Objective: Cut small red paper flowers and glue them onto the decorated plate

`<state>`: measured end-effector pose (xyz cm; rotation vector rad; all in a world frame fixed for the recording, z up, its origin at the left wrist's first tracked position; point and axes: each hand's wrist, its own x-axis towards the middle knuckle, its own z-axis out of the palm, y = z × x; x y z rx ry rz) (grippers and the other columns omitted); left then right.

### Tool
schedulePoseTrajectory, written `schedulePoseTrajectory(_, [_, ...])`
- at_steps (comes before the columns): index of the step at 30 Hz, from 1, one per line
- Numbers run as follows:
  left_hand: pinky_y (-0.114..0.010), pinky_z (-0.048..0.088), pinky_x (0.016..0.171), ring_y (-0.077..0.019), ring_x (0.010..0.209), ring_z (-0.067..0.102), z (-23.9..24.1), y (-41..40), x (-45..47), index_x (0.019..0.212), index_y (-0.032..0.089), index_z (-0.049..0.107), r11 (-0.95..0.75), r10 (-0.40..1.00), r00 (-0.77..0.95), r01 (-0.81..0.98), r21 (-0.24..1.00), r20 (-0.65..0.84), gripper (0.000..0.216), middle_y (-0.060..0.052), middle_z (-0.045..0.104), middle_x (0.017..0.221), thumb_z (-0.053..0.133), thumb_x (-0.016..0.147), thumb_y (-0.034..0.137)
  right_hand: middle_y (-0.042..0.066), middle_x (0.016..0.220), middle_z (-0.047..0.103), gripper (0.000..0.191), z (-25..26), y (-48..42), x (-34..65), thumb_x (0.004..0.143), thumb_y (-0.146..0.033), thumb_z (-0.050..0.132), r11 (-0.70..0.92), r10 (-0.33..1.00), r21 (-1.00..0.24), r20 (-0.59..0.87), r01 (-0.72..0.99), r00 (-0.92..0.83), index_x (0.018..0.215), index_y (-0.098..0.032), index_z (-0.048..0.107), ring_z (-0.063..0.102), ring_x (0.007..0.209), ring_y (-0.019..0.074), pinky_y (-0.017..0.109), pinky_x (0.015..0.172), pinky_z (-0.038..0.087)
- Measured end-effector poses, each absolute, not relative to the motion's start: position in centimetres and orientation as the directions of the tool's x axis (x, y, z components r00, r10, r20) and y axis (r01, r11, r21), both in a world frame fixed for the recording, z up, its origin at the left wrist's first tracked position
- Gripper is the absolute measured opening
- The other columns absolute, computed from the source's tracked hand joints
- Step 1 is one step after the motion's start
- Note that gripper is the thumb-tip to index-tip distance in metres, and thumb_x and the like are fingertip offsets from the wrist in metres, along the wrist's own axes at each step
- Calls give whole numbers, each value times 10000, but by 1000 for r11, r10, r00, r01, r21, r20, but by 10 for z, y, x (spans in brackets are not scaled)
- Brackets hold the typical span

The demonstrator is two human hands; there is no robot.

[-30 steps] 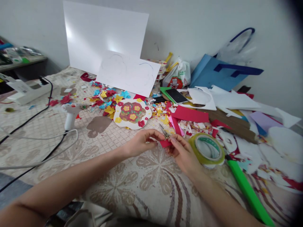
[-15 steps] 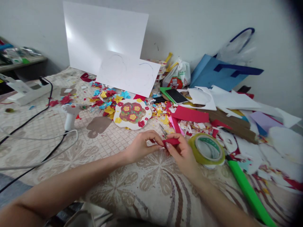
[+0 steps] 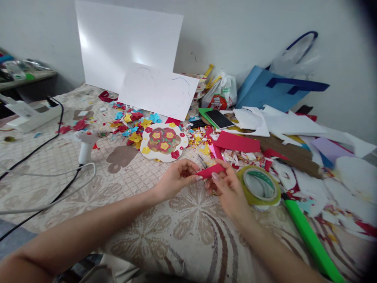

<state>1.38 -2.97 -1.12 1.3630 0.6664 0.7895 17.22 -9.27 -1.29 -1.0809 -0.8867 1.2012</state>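
Pinching a red strip (image 3: 210,171) between both hands, above the patterned cloth (image 3: 188,243) — left hand (image 3: 176,177) thumb and fingers on its left end, right hand (image 3: 231,184) on its right end. Scissors (image 3: 202,160) blades poke out just beyond; can't tell if gripped. Tape roll (image 3: 245,192) just beside right hand. Farther back: flower-trimmed plaque (image 3: 165,156), then white sheets (image 3: 126,43) against wall (image 3: 253,31).

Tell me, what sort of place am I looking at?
Probably a handcraft workspace: colourful scraps litter the patterned cloth, what looks like a glue gun sits to the left, and the person's fingers hold a red strip.
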Motion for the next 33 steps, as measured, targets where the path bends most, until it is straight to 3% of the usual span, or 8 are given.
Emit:
schedulePoseTrajectory(4, [-247, 435, 649, -105, 680, 536, -11, -32, 12, 857, 133, 533, -64, 804, 588, -59, 996, 87, 241, -16, 575, 757, 674, 749, 297, -23, 647, 616, 244, -16, -91, 170, 711, -354, 722, -131, 979, -915, -181, -381, 99, 837, -205, 575, 546, 527, 112, 219, 456, 424])
schedulePoseTrajectory(11, [-260, 446, 689, -122, 704, 549, -7, -36, 9, 775, 134, 577, -226, 791, 594, 60, 972, 147, 178, -32, 608, 754, 641, 779, 300, -18, 567, 620, 203, -21, -93, 168, 690, -359, 735, -152, 971, -936, -202, -319, 130, 708, -191, 622, 556, 525, 129, 243, 492, 428])
schedulePoseTrajectory(19, [-274, 456, 665, -125, 675, 576, -13, -34, 13, 763, 123, 547, 21, 817, 576, -99, 995, 40, 242, -30, 614, 720, 706, 718, 300, -34, 599, 610, 146, -22, -96, 173, 809, -346, 639, -53, 996, -994, -60, -90, 71, 782, -204, 615, 558, 538, 114, 236, 530, 446])
schedulePoseTrajectory(24, [-244, 445, 634, -97, 655, 565, -14, -33, 14, 823, 135, 503, 137, 819, 573, -185, 973, -6, 339, 5, 590, 709, 765, 648, 259, -19, 610, 632, 184, -25, -97, 171, 820, -382, 617, -69, 996, -992, -75, -103, 50, 798, -199, 622, 567, 540, 125, 246, 529, 448])
schedulePoseTrajectory(29, [-237, 435, 626, -91, 647, 562, -13, -33, 13, 813, 134, 509, 135, 820, 572, -157, 978, -21, 332, 7, 591, 697, 768, 643, 253, -20, 621, 632, 148, -27, -98, 170, 817, -359, 625, -78, 996, -982, -85, -172, 35, 814, -211, 620, 568, 553, 128, 247, 530, 450])
schedulePoseTrajectory(33, [-235, 432, 613, -87, 631, 555, -13, -33, 14, 803, 133, 518, 181, 812, 582, -186, 966, -40, 333, 13, 581, 683, 770, 642, 278, -8, 617, 634, 186, -24, -98, 170, 816, -388, 612, -88, 994, -987, -96, -134, 51, 799, -202, 619, 567, 547, 134, 259, 527, 453])
